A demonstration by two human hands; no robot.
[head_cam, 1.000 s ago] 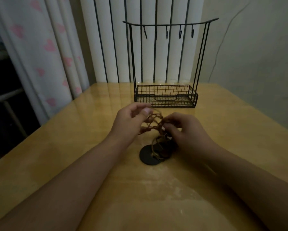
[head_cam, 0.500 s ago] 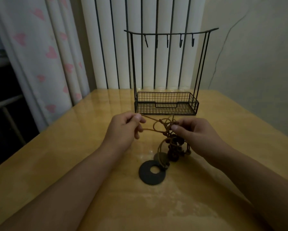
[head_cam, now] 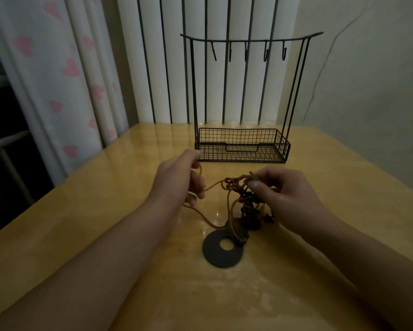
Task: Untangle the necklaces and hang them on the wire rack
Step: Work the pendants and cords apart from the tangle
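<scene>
A tangle of brown cord necklaces (head_cam: 239,194) hangs between my hands over the wooden table (head_cam: 105,223). My left hand (head_cam: 179,177) holds a loose cord strand that loops down to the tabletop. My right hand (head_cam: 282,194) pinches the knotted top of the tangle, and dark beads dangle below it. A black ring pendant (head_cam: 222,249) tied to one cord lies flat on the table beneath. The black wire rack (head_cam: 243,96) stands behind, its hooks (head_cam: 248,52) bare and its basket (head_cam: 242,149) holding nothing.
A curtain with pink hearts (head_cam: 64,72) hangs at the left beside the table's left edge. White vertical bars (head_cam: 152,68) stand behind the rack. A plain wall (head_cam: 368,80) runs along the right side.
My left hand has pulled a cord strand out to the left, so the tangle is looser and more spread. The ring pendant stays on the table.
</scene>
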